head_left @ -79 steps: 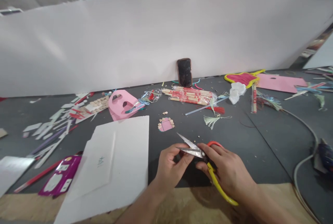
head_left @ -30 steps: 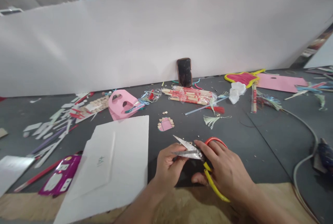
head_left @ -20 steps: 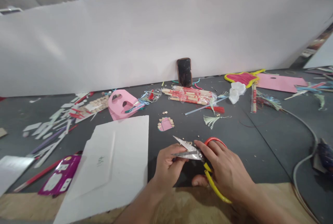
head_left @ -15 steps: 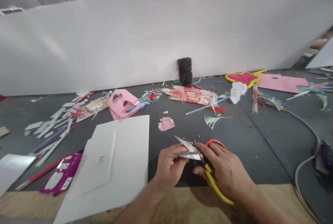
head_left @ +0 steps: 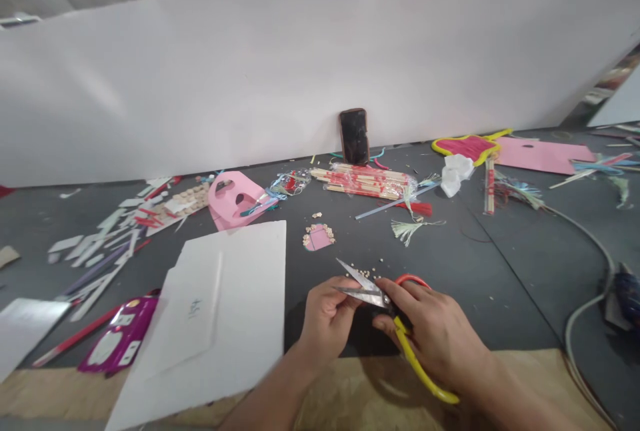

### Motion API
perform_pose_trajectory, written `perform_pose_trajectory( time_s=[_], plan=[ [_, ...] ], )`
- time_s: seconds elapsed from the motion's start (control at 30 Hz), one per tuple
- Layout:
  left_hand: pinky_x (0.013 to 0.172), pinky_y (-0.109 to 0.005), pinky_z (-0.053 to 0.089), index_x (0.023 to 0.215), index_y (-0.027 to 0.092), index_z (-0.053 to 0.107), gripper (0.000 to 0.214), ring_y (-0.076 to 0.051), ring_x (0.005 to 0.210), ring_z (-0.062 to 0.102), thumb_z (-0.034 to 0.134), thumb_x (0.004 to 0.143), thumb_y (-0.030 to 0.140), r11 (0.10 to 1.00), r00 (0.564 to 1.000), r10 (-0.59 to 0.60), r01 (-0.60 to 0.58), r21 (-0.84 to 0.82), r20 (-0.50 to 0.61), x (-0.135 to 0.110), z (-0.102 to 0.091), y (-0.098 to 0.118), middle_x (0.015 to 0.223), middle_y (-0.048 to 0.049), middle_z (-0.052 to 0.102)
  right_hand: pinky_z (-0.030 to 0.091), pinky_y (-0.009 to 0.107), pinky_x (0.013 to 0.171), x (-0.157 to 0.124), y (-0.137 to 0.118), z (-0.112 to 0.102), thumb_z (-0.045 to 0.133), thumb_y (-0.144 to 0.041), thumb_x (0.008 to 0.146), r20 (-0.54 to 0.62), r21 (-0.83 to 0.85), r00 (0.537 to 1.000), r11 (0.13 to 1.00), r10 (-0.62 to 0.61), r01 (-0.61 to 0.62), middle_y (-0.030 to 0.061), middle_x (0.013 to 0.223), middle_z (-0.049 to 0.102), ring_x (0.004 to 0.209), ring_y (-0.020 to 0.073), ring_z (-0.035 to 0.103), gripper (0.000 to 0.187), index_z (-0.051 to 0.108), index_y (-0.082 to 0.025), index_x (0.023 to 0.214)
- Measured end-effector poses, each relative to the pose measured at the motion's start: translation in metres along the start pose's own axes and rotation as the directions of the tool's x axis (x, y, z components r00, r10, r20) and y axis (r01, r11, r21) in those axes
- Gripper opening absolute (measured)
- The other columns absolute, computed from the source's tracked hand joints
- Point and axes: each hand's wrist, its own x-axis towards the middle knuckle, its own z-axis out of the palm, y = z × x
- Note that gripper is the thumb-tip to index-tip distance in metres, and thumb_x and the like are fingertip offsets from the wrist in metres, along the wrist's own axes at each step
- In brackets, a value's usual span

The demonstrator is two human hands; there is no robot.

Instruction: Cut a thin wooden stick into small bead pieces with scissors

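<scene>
My right hand (head_left: 435, 334) grips a pair of scissors (head_left: 373, 291) with one orange and one yellow handle, blades parted and pointing left. My left hand (head_left: 327, 314) is curled, its fingertips pinched right at the lower blade; what they pinch is too small to make out. Both hands hover low over the dark grey mat (head_left: 500, 271) near its front edge. Tiny pale scraps (head_left: 373, 267) lie just beyond the blades. A small pink card piece edged with beads (head_left: 319, 237) lies further back.
White paper sheets (head_left: 220, 311) lie left of my hands, with a purple packet (head_left: 117, 343) beside them. Further back are a pink paper bag shape (head_left: 235, 201), bundled sticks (head_left: 365, 182), a phone (head_left: 354, 136) against the white board, tassels (head_left: 413, 227) and a cable (head_left: 590, 284) at the right.
The scissors have stayed between both hands, shifting slightly and the blades closing and parting a little. The view has drifted slightly; nothing else on the mat has moved.
</scene>
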Motion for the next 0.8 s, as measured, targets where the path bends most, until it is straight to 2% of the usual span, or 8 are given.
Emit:
perform_pose_trajectory(
  time_s=[0.13, 0.27, 0.37, 0.47, 0.57, 0.67, 0.8],
  plan=[
    [0.062, -0.023, 0.047, 0.069, 0.017, 0.065, 0.024, -0.014, 0.064, 0.061, 0.051, 0.088, 0.019, 0.999, 0.999, 0.042, -0.042, 0.011, -0.001, 0.001, -0.001, 0.001, 0.07, -0.0032, 0.068, 0.049, 0.032, 0.062, 0.001, 0.001, -0.002, 0.048, -0.043, 0.091, 0.033, 0.044, 0.999, 0.999, 0.002, -0.004, 0.0089, 0.088, 0.068, 0.076, 0.0233, 0.066, 0.041, 0.055, -0.018, 0.122],
    [0.062, -0.024, 0.047, 0.068, 0.017, 0.064, 0.025, -0.014, 0.065, 0.061, 0.051, 0.088, 0.022, 0.999, 0.999, 0.026, -0.025, -0.034, 0.029, 0.001, -0.003, 0.005, 0.07, -0.0036, 0.068, 0.049, 0.031, 0.063, 0.003, 0.001, -0.004, 0.051, -0.05, 0.088, -0.002, 0.054, 1.0, 0.998, -0.013, 0.013, 0.0095, 0.091, 0.067, 0.076, 0.0222, 0.065, 0.049, 0.053, -0.02, 0.126],
    [0.059, -0.023, 0.045, 0.065, 0.016, 0.062, 0.026, -0.014, 0.062, 0.059, 0.052, 0.087, 0.025, 0.995, 0.997, -0.054, 0.058, -0.082, 0.049, 0.001, -0.005, 0.007, 0.066, -0.0031, 0.066, 0.05, 0.034, 0.065, 0.004, 0.0, -0.004, 0.057, -0.057, 0.081, -0.03, -0.005, 0.999, 1.0, -0.014, 0.014, 0.0112, 0.093, 0.064, 0.08, 0.0244, 0.062, 0.062, 0.051, -0.018, 0.129],
    [0.056, -0.022, 0.041, 0.059, 0.016, 0.06, 0.025, -0.013, 0.057, 0.056, 0.053, 0.082, 0.023, 0.983, 0.988, -0.135, 0.144, -0.114, 0.082, 0.003, -0.008, 0.009, 0.06, -0.0018, 0.062, 0.051, 0.038, 0.068, 0.004, -0.001, -0.002, 0.06, -0.058, 0.078, -0.036, -0.059, 0.999, 0.998, -0.011, 0.009, 0.0122, 0.096, 0.062, 0.088, 0.0283, 0.059, 0.068, 0.048, -0.017, 0.132],
    [0.054, -0.021, 0.039, 0.056, 0.015, 0.058, 0.022, -0.012, 0.054, 0.053, 0.054, 0.077, 0.02, 0.966, 0.969, -0.202, 0.221, -0.134, 0.14, 0.006, -0.01, 0.01, 0.055, -0.0006, 0.059, 0.051, 0.038, 0.069, 0.004, 0.0, -0.001, 0.056, -0.06, 0.081, -0.044, -0.053, 0.999, 0.998, -0.032, 0.03, 0.0121, 0.095, 0.062, 0.087, 0.0277, 0.059, 0.066, 0.05, -0.016, 0.129],
    [0.053, -0.022, 0.037, 0.053, 0.016, 0.055, 0.026, -0.011, 0.051, 0.049, 0.053, 0.077, 0.022, 0.945, 0.947, -0.25, 0.284, -0.162, 0.203, 0.007, -0.012, 0.011, 0.051, 0.0001, 0.055, 0.051, 0.035, 0.068, 0.005, 0.002, -0.002, 0.05, -0.059, 0.086, -0.036, -0.001, 0.997, 0.998, -0.064, 0.064, 0.0116, 0.094, 0.063, 0.083, 0.024, 0.06, 0.06, 0.052, -0.016, 0.127],
    [0.053, -0.022, 0.035, 0.051, 0.016, 0.053, 0.03, -0.01, 0.051, 0.046, 0.053, 0.079, 0.026, 0.919, 0.917, -0.276, 0.34, -0.2, 0.289, 0.007, -0.013, 0.009, 0.05, -0.0003, 0.054, 0.051, 0.034, 0.067, 0.005, 0.003, -0.004, 0.052, -0.058, 0.084, -0.043, 0.008, 0.996, 0.997, -0.081, 0.081, 0.0119, 0.094, 0.064, 0.083, 0.0242, 0.061, 0.059, 0.054, -0.016, 0.126]
  ],
)
